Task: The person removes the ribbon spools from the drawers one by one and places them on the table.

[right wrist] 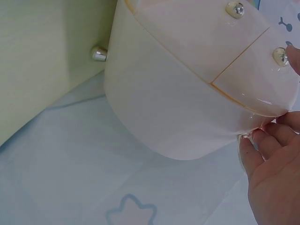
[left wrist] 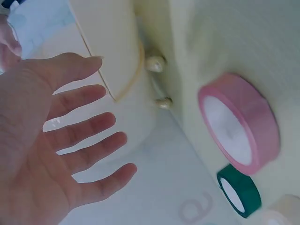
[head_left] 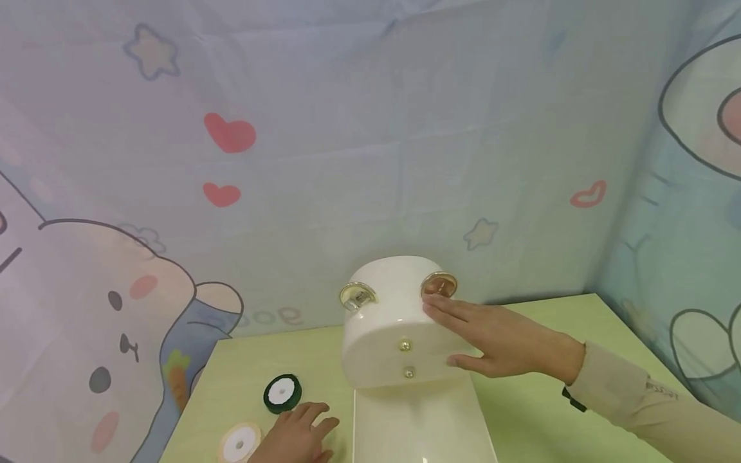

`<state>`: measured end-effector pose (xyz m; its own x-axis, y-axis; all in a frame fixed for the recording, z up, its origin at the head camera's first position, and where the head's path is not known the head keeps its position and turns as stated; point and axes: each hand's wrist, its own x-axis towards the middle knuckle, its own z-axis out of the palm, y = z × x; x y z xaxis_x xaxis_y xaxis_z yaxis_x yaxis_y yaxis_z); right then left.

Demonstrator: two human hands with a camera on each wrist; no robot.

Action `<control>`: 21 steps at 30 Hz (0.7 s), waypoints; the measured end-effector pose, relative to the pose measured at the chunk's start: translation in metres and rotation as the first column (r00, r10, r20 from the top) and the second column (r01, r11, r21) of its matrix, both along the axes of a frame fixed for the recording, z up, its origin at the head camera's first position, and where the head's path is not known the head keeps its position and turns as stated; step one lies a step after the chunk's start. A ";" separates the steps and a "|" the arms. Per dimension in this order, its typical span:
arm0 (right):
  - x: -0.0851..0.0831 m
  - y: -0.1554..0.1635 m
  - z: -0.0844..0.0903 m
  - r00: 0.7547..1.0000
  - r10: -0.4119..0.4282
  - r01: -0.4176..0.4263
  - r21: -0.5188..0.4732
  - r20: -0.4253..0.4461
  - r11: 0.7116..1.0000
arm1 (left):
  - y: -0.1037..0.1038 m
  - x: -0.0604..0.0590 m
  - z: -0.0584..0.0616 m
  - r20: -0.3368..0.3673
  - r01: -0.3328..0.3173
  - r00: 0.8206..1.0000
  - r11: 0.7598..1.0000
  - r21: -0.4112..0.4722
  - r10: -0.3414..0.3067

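The right hand lies flat-fingered against the side of the cream jewellery box on the counter — the left hand, fingers spread, holds nothing beside the green ribbon roll.

Left hand spreads open near cream box, pink tape beside.

A glossy cream oval box with small gold knobs stands upright under my right hand, my straight fingers flat against its side. My left hand hovers nearby, fingers spread.
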<state>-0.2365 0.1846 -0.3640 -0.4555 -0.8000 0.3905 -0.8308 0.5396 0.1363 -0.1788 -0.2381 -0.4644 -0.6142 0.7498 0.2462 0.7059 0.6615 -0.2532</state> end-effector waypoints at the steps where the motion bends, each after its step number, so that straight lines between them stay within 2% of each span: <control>1: 0.000 0.000 0.000 1.000 -0.002 0.002 0.000 -0.001 1.000 | 0.003 0.002 0.000 -0.069 0.028 0.997 1.000 0.008 -0.027; 3: 0.000 0.000 0.001 1.000 -0.007 0.007 0.004 -0.005 1.000 | 0.010 0.005 0.000 -0.212 0.093 0.974 0.995 0.042 -0.082; 5: 0.001 0.000 0.002 1.000 -0.008 0.008 0.006 -0.005 1.000 | 0.016 0.007 0.000 -0.330 0.156 0.936 0.986 0.067 -0.126; 7: 0.001 -0.001 0.003 1.000 -0.008 0.008 0.005 -0.001 1.000 | 0.024 0.010 0.000 -0.392 0.195 0.908 0.977 0.084 -0.148; 8: 0.001 -0.001 0.003 1.000 -0.007 0.007 0.005 0.002 1.000 | 0.027 0.011 0.000 -0.405 0.206 0.902 0.974 0.091 -0.153; 10: 0.002 -0.002 0.003 1.000 -0.004 0.004 0.002 0.006 1.000 | 0.034 0.015 0.001 -0.408 0.221 0.898 0.970 0.097 -0.164; 15: 0.002 -0.003 0.003 1.000 -0.005 0.005 -0.003 0.018 1.000 | 0.050 0.024 0.004 -0.347 0.263 0.912 0.961 0.091 -0.217; 21: 0.001 -0.002 -0.001 1.000 -0.003 0.004 -0.019 0.013 1.000 | 0.077 0.032 0.012 -0.285 0.307 0.910 0.951 -0.024 -0.301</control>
